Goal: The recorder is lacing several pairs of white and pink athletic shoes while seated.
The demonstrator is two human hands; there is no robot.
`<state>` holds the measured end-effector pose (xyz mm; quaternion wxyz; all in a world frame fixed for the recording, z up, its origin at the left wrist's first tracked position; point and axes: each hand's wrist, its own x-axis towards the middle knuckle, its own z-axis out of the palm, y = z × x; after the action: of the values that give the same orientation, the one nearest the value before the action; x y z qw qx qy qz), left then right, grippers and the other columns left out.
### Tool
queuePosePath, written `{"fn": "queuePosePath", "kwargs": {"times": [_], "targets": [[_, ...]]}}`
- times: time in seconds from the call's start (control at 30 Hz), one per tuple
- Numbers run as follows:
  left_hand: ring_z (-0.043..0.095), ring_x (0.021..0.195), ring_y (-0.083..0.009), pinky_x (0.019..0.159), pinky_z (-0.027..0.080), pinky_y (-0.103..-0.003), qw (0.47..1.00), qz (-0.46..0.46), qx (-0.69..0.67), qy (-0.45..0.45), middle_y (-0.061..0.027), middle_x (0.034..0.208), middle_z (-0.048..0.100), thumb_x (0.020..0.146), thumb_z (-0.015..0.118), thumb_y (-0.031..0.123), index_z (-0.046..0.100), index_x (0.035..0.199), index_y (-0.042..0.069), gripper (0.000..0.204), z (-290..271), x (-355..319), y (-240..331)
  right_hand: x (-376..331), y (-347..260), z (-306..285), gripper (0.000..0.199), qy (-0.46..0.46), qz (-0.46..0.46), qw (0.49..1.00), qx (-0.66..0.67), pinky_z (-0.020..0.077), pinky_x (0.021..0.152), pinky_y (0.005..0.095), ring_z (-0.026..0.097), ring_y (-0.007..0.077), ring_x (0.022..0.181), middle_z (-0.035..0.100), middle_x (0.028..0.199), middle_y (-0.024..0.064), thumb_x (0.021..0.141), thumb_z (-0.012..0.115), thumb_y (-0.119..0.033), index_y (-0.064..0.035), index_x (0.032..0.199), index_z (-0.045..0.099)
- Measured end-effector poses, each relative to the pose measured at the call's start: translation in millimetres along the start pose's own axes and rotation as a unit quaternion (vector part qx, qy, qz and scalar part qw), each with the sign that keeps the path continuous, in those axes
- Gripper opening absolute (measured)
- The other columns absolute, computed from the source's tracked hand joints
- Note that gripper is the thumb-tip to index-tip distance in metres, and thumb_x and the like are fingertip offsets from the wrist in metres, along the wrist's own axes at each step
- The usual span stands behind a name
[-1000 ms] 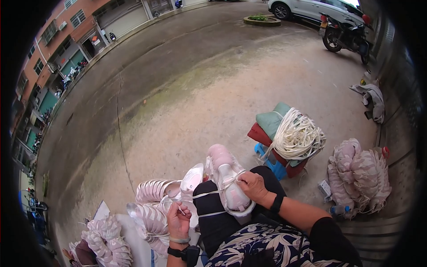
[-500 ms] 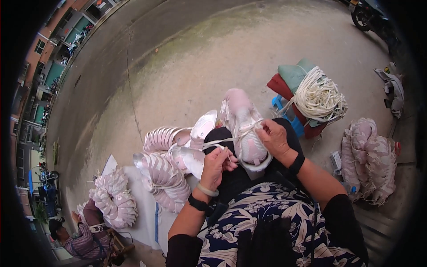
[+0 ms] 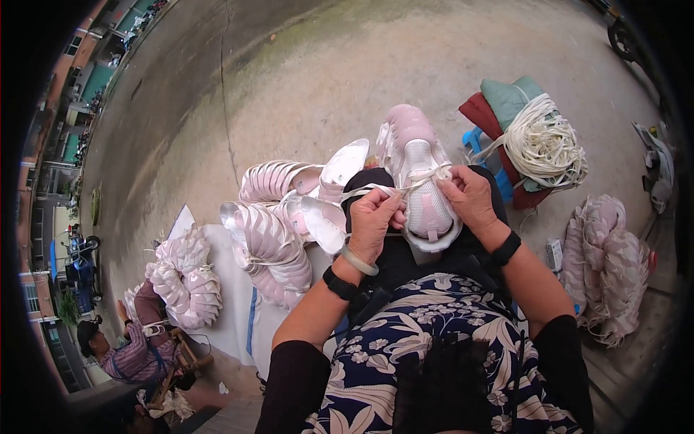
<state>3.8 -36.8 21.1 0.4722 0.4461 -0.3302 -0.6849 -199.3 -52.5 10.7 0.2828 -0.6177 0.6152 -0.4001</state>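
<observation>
I see a stack of pale pink shoe uppers (image 3: 419, 170) resting on my lap over black trousers, its soft, padded pieces nested one into another so the whole forms a long rounded bundle with a white mesh-like tongue panel facing up. A flat white cord (image 3: 376, 191) crosses the bundle near its middle and runs left toward my left hand (image 3: 372, 220), whose fingers are curled tight around the cord just beside the bundle's left edge. My right hand (image 3: 470, 195) sits against the bundle's right side, fingers pinched on the same cord where it wraps over the top. A pale bangle and a dark watch band circle my left wrist; a dark band circles my right.

To the left of my knees lie more tied bundles of pink uppers (image 3: 271, 231), ribbed and fan-like, with smooth white insoles (image 3: 345, 165) poking out between them. They rest on a white sheet (image 3: 228, 304) spread on the ground. Farther left a curved, ring-like bundle (image 3: 184, 278) lies at the sheet's edge. To the right, a thick hank of cream cord (image 3: 542, 141) sits on stacked red and green cushions (image 3: 499, 101), and another heap of pinkish uppers (image 3: 603, 264) lies well apart at the right.

The ground is rough, mottled grey concrete (image 3: 289, 79), outdoors, with buildings along the far left rim. Another person in a striped top (image 3: 130, 354) sits low at the lower left.
</observation>
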Motion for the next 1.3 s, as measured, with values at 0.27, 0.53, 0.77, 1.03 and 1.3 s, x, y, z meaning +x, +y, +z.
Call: {"fn": "queuePosePath", "kwargs": {"times": [0.27,0.53,0.77,1.03,1.3], "targets": [[0.051,0.047,-0.0034,0.041,0.04,-0.016,0.984,0.015,0.174,0.024,0.0,0.064,0.059,0.087,0.059,0.014,0.061,0.08,0.002,0.014,-2,1,1,1,-32,-20,0.021,-0.007,-0.269,0.952,-0.147,0.0366,0.074,0.0359,0.052,0.0208,0.068,0.052,0.072,0.0022,0.07,0.065,-0.014,-0.0089,0.089,0.06],[0.049,0.047,-0.0033,0.04,0.037,-0.017,0.98,0.059,0.185,0.044,-0.0004,0.063,0.057,0.091,0.054,0.015,0.054,0.075,0.003,0.019,2,17,-1,11,-39,-4,0.023,-0.069,-0.328,0.918,-0.213,0.0351,0.084,0.0428,0.055,0.0194,0.077,0.054,0.077,0.0014,0.072,0.06,-0.011,-0.0115,0.095,0.062],[0.048,0.044,-0.0034,0.038,0.036,-0.017,0.976,0.055,0.206,0.051,0.0002,0.06,0.055,0.091,0.054,0.014,0.054,0.074,0.003,0.02,4,24,-1,10,-37,1,0.022,-0.056,-0.309,0.928,-0.201,0.0354,0.084,0.0426,0.056,0.0206,0.078,0.054,0.076,0.0025,0.074,0.061,-0.011,-0.0119,0.096,0.062],[0.053,0.044,-0.0116,0.042,0.041,-0.028,0.953,0.126,0.266,0.078,-0.0073,0.055,0.056,0.082,0.059,0.009,0.054,0.07,0.0,0.016,6,33,-12,10,-36,2,0.025,-0.065,-0.293,0.934,-0.192,0.0352,0.083,0.0416,0.055,0.0219,0.078,0.055,0.077,0.0028,0.073,0.063,-0.011,-0.0115,0.097,0.062],[0.057,0.053,-0.0252,0.052,0.045,-0.034,0.925,0.09,0.362,0.073,-0.0123,0.061,0.056,0.074,0.067,0.012,0.053,0.078,0.002,0.018,5,38,-2,9,-31,2,0.024,-0.051,-0.279,0.94,-0.187,0.035,0.084,0.0417,0.056,0.0224,0.08,0.056,0.079,0.0033,0.072,0.064,-0.011,-0.0116,0.097,0.063]]}}
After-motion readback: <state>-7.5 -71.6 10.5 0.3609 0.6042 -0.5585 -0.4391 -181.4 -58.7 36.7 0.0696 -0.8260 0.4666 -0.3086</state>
